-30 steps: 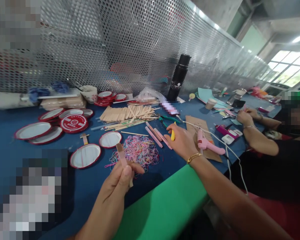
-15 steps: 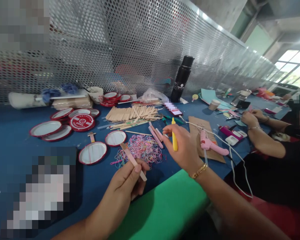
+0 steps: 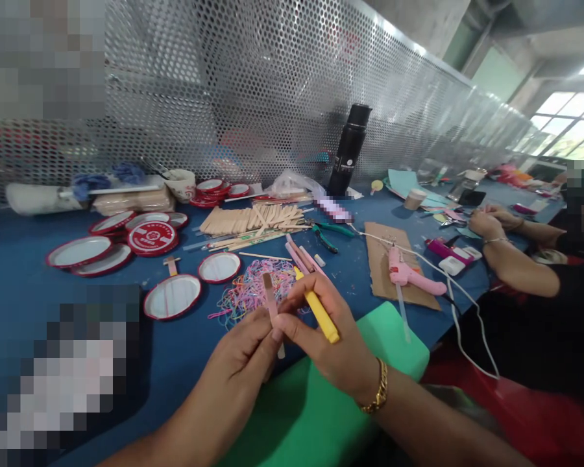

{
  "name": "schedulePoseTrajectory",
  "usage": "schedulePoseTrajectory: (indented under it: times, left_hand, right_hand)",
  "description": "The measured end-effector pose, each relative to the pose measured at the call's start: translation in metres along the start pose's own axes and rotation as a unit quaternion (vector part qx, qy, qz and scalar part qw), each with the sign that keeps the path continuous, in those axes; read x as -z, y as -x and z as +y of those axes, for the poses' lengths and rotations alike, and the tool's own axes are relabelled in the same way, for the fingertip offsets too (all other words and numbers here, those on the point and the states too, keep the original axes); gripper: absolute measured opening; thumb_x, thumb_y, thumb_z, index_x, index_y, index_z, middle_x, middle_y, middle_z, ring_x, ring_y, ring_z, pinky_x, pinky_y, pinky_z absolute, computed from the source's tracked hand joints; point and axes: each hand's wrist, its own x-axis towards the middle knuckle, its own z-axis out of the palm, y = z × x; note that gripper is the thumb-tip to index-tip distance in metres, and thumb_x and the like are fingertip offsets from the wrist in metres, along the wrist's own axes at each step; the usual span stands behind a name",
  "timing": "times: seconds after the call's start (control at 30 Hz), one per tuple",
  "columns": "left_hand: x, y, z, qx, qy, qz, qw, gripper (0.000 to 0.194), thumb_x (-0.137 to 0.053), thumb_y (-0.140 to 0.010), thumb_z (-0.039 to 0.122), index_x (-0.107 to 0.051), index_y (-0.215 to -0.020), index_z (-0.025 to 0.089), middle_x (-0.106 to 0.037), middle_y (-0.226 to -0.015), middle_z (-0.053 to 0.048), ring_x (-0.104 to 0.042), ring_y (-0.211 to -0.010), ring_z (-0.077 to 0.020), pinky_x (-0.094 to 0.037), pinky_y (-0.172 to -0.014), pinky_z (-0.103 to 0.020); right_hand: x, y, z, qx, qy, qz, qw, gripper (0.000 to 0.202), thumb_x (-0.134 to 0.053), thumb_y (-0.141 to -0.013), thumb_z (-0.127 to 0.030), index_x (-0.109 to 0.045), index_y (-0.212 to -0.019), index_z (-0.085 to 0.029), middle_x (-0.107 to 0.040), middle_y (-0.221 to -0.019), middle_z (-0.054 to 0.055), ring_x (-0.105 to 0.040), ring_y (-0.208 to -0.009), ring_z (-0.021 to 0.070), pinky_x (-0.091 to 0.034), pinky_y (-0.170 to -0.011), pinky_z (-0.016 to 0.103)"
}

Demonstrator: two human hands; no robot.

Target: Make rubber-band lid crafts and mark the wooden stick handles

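Pinched between thumb and fingers of my left hand (image 3: 243,353) is a wooden craft stick (image 3: 270,303), standing nearly upright, pink along its middle with a brownish tip. My right hand (image 3: 333,337) is closed around a yellow marker (image 3: 323,316) that slants across its fingers. The right thumb and fingertips also meet the stick beside the left thumb. Behind both hands lies a tangle of multicoloured string (image 3: 246,285). Pink markers (image 3: 304,255) lie just beyond it. A green pad (image 3: 316,402) is under my forearms.
Red-rimmed jar lids (image 3: 152,238) are at left, with a pile of craft sticks (image 3: 253,219) behind. Pliers (image 3: 328,237) and a black bottle (image 3: 350,149) stand farther back. A pink glue gun (image 3: 409,275) with a cord rests on cardboard (image 3: 377,250). A co-worker's hands (image 3: 489,224) are at right.
My right hand, carrying the yellow marker, has moved left and down to touch the stick. My left hand has turned the stick more upright. The view has shifted slightly.
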Motion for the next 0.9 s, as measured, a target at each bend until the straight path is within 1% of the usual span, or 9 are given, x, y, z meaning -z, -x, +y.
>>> schedulePoseTrajectory:
  times: [0.07, 0.1, 0.23, 0.3, 0.43, 0.57, 0.63, 0.73, 0.9]
  left_hand:
    - [0.0, 0.002, 0.0, -0.014, -0.003, -0.006, 1.0, 0.029, -0.052, -0.096, 0.044, -0.068, -0.085, 0.024, -0.065, -0.084, -0.003, -0.059, -0.084, -0.0192, -0.049, -0.081, -0.027]
    - [0.0, 0.003, 0.0, -0.015, -0.001, -0.011, 1.0, 0.028, -0.052, -0.096, 0.044, -0.069, -0.087, 0.024, -0.067, -0.087, -0.003, -0.06, -0.085, -0.0191, -0.049, -0.081, -0.027]
    - [0.001, 0.008, -0.002, 0.0, 0.008, -0.014, 1.0, 0.034, -0.052, -0.096, 0.047, -0.066, -0.076, 0.023, -0.061, -0.071, -0.001, -0.053, -0.065, -0.0158, -0.046, -0.059, -0.023]
    - [0.001, 0.01, -0.003, -0.003, 0.014, -0.011, 1.0, 0.037, -0.054, -0.094, 0.05, -0.066, -0.073, 0.022, -0.06, -0.067, -0.001, -0.051, -0.06, -0.0153, -0.044, -0.055, -0.022]
    - [0.002, 0.012, -0.006, 0.014, 0.046, 0.002, 0.999, 0.04, -0.057, -0.091, 0.057, -0.068, -0.075, 0.023, -0.06, -0.066, -0.002, -0.05, -0.057, -0.0153, -0.045, -0.051, -0.023]
    - [0.002, 0.011, -0.008, 0.055, 0.105, 0.006, 0.993, 0.039, -0.063, -0.086, 0.062, -0.069, -0.078, 0.024, -0.059, -0.068, -0.002, -0.05, -0.058, -0.016, -0.046, -0.051, -0.023]
    - [0.001, 0.01, -0.007, 0.063, 0.127, 0.006, 0.99, 0.038, -0.067, -0.083, 0.062, -0.07, -0.077, 0.025, -0.059, -0.068, -0.002, -0.05, -0.059, -0.0167, -0.047, -0.05, -0.024]
    - [0.002, 0.007, -0.001, 0.061, 0.123, 0.004, 0.991, 0.039, -0.07, -0.08, 0.061, -0.069, -0.068, 0.024, -0.058, -0.065, -0.002, -0.048, -0.057, -0.0168, -0.046, -0.048, -0.024]
    - [0.004, 0.005, 0.007, 0.058, 0.11, 0.011, 0.992, 0.039, -0.069, -0.079, 0.062, -0.072, -0.071, 0.024, -0.058, -0.064, -0.002, -0.047, -0.056, -0.0172, -0.045, -0.047, -0.024]
  right_hand:
    - [0.0, 0.001, -0.001, 0.002, -0.007, -0.003, 1.0, 0.021, -0.074, -0.081, -0.015, -0.058, -0.091, -0.024, -0.063, -0.085, -0.003, -0.064, -0.078, 0.0126, -0.056, -0.074, 0.027]
    - [-0.001, 0.001, -0.001, -0.004, -0.013, -0.007, 1.0, 0.021, -0.074, -0.081, -0.016, -0.057, -0.091, -0.024, -0.063, -0.085, -0.002, -0.064, -0.077, 0.0126, -0.056, -0.072, 0.027]
    - [-0.004, 0.001, 0.0, -0.035, -0.037, -0.022, 0.998, 0.021, -0.075, -0.082, -0.023, -0.056, -0.09, -0.024, -0.062, -0.085, -0.001, -0.063, -0.071, 0.0129, -0.056, -0.063, 0.026]
    - [-0.004, 0.001, 0.0, -0.034, -0.04, -0.025, 0.998, 0.022, -0.075, -0.082, -0.026, -0.055, -0.091, -0.024, -0.063, -0.085, -0.001, -0.063, -0.072, 0.0137, -0.056, -0.063, 0.027]
    - [-0.002, 0.003, 0.002, 0.032, -0.013, 0.003, 0.999, 0.017, -0.062, -0.095, -0.036, -0.059, -0.107, -0.024, -0.067, -0.083, 0.0, -0.066, -0.077, 0.0156, -0.058, -0.072, 0.031]
    - [0.003, 0.008, 0.001, 0.119, 0.014, 0.051, 0.992, 0.033, -0.041, -0.105, -0.04, -0.068, -0.117, -0.026, -0.071, -0.085, 0.003, -0.068, -0.079, 0.0173, -0.058, -0.076, 0.034]
    - [0.005, 0.01, -0.002, 0.134, 0.039, 0.048, 0.989, 0.032, -0.043, -0.103, -0.033, -0.072, -0.115, -0.026, -0.073, -0.086, 0.003, -0.068, -0.078, 0.0169, -0.058, -0.072, 0.032]
    - [0.004, 0.013, -0.009, 0.159, 0.109, 0.036, 0.981, 0.024, -0.052, -0.093, -0.019, -0.072, -0.106, -0.023, -0.074, -0.082, 0.003, -0.07, -0.076, 0.0164, -0.058, -0.071, 0.03]
    - [-0.002, 0.014, -0.01, 0.178, 0.193, 0.078, 0.962, 0.01, -0.06, -0.082, -0.014, -0.063, -0.088, -0.021, -0.068, -0.069, -0.001, -0.066, -0.063, 0.0138, -0.055, -0.065, 0.028]
